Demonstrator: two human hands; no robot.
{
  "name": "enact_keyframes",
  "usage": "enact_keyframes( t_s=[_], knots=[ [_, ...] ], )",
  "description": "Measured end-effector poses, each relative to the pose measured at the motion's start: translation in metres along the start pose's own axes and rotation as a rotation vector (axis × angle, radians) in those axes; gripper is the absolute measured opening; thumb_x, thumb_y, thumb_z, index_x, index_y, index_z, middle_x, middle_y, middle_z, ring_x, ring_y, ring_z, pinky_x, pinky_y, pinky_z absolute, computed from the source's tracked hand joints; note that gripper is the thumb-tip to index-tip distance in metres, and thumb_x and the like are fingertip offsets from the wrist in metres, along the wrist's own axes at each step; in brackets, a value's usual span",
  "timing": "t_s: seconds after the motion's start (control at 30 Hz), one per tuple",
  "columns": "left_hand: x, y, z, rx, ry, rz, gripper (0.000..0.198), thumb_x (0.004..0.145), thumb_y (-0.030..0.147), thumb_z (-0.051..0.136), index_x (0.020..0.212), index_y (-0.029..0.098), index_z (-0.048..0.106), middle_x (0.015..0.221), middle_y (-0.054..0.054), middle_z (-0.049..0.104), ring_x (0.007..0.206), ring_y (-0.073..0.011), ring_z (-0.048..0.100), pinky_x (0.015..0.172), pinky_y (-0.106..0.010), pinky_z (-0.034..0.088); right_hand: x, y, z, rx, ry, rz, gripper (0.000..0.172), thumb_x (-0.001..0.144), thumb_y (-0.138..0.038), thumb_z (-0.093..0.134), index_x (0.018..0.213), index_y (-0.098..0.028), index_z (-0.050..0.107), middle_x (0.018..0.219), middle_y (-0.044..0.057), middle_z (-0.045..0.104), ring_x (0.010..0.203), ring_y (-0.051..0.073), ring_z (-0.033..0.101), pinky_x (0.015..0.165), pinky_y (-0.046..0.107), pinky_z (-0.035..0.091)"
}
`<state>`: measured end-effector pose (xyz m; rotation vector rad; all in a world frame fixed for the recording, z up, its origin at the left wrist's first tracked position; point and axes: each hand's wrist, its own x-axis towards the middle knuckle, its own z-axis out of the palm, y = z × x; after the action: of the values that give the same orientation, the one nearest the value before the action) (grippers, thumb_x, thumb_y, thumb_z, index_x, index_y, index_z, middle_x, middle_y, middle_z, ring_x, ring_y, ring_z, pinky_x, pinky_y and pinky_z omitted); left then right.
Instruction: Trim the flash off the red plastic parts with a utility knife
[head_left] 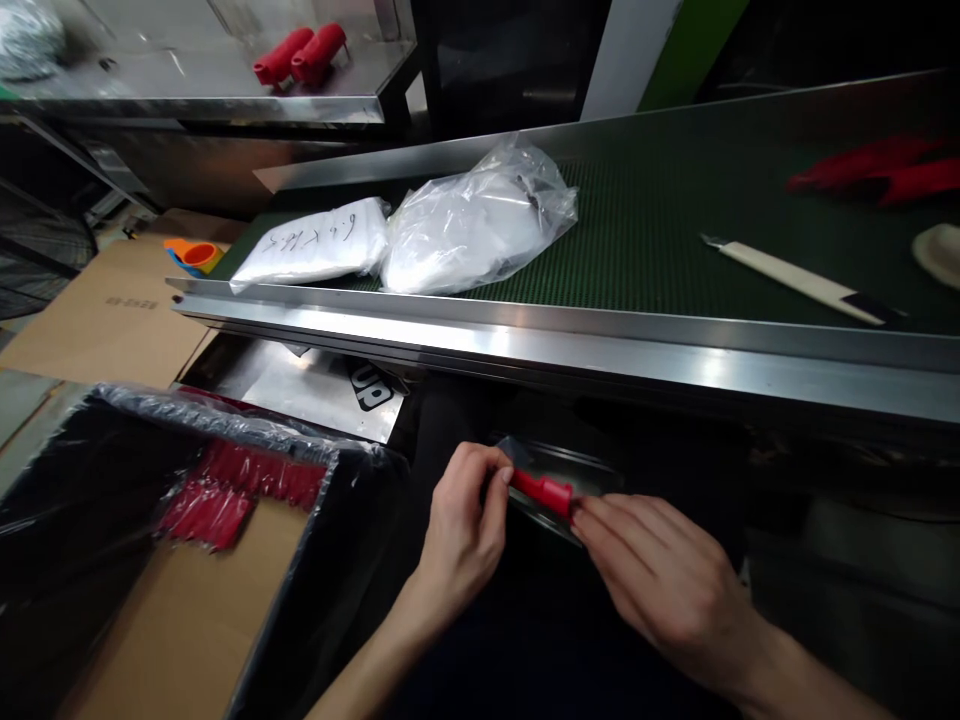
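Between my two hands, below the conveyor's metal edge, is a red plastic part with a wider rim at its right end. My left hand pinches its left end between thumb and fingers, and a bit of clear film shows beside it. The fingers of my right hand are pressed together at the part's right end. Under the part lies a dark, shiny-edged surface, partly hidden by my hands.
The green conveyor carries white bags, a knife and blurred red parts. At left, a lined box holds wrapped red parts. Two red parts lie on a metal table.
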<state>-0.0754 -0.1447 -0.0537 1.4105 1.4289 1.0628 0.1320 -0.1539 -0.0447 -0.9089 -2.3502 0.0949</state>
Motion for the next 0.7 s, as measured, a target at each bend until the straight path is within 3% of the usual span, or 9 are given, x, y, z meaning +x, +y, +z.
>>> enact_keyframes(
  t_s=[0.07,0.17,0.27,0.37,0.43,0.53,0.6,0.7],
  knots=[
    [-0.007,0.000,0.009,0.014,0.049,0.077,0.012,0.096,0.015,0.050,0.095,0.020,0.061,0.095,-0.003,0.057,0.087,-0.0143,0.056,0.080,-0.026,0.044,0.004,-0.004,0.005,0.039,0.108,0.132,0.022,0.082,0.000,0.067,0.102,-0.009,0.065,0.089,0.008,0.072,0.081,0.020,0.069,0.077,0.034,0.056],
    [-0.017,0.000,0.022,0.010,0.108,0.120,0.014,0.096,0.012,0.048,0.098,0.020,0.059,0.095,-0.003,0.058,0.087,-0.0133,0.057,0.079,-0.025,0.046,0.009,-0.017,0.016,0.067,0.238,0.346,0.024,0.083,0.001,0.066,0.105,-0.009,0.062,0.092,0.008,0.069,0.082,0.015,0.067,0.080,0.026,0.056],
    [-0.020,0.002,0.027,-0.003,0.105,0.139,0.015,0.096,0.010,0.047,0.098,0.019,0.058,0.094,-0.003,0.059,0.086,-0.0126,0.057,0.078,-0.024,0.047,0.009,-0.025,0.029,0.130,0.262,0.430,0.026,0.087,0.000,0.062,0.111,-0.010,0.061,0.099,0.010,0.067,0.087,0.014,0.067,0.082,0.025,0.056],
    [-0.017,0.007,0.019,0.000,0.081,0.193,0.016,0.096,0.010,0.047,0.101,0.019,0.058,0.097,-0.004,0.060,0.089,-0.0136,0.058,0.081,-0.026,0.048,0.005,-0.018,0.033,0.205,0.162,0.316,0.034,0.086,0.001,0.059,0.115,-0.016,0.064,0.111,0.011,0.066,0.102,0.020,0.065,0.088,0.034,0.057],
    [-0.016,0.014,0.009,0.025,0.051,0.207,0.016,0.096,0.009,0.045,0.101,0.018,0.057,0.095,-0.005,0.059,0.087,-0.0142,0.057,0.079,-0.027,0.048,0.002,-0.008,0.026,0.214,0.030,0.186,0.041,0.086,0.001,0.056,0.120,-0.020,0.064,0.125,0.012,0.062,0.117,0.026,0.059,0.093,0.043,0.056],
    [-0.021,0.026,-0.006,0.089,-0.098,0.246,0.012,0.091,0.009,0.047,0.095,0.016,0.056,0.089,-0.006,0.060,0.078,-0.0159,0.057,0.070,-0.027,0.049,0.002,0.005,0.010,0.242,-0.184,-0.023,0.038,0.088,-0.005,0.048,0.120,-0.017,0.065,0.144,0.016,0.049,0.130,0.033,0.049,0.096,0.048,0.055],
    [-0.027,0.032,-0.013,0.162,-0.208,0.339,0.009,0.088,0.012,0.051,0.095,0.016,0.056,0.088,-0.006,0.062,0.074,-0.0175,0.057,0.063,-0.028,0.049,0.005,0.008,0.004,0.292,-0.233,-0.075,0.036,0.089,-0.011,0.045,0.118,-0.018,0.065,0.142,0.013,0.052,0.127,0.029,0.054,0.094,0.041,0.057],
    [-0.032,0.032,-0.027,0.275,-0.142,0.522,0.015,0.089,0.019,0.056,0.103,0.014,0.054,0.093,-0.008,0.065,0.078,-0.0195,0.059,0.068,-0.031,0.051,0.012,0.000,0.007,0.337,-0.135,-0.029,0.037,0.087,-0.014,0.050,0.118,-0.026,0.066,0.117,0.003,0.070,0.101,0.018,0.070,0.079,0.024,0.060]
  ],
)
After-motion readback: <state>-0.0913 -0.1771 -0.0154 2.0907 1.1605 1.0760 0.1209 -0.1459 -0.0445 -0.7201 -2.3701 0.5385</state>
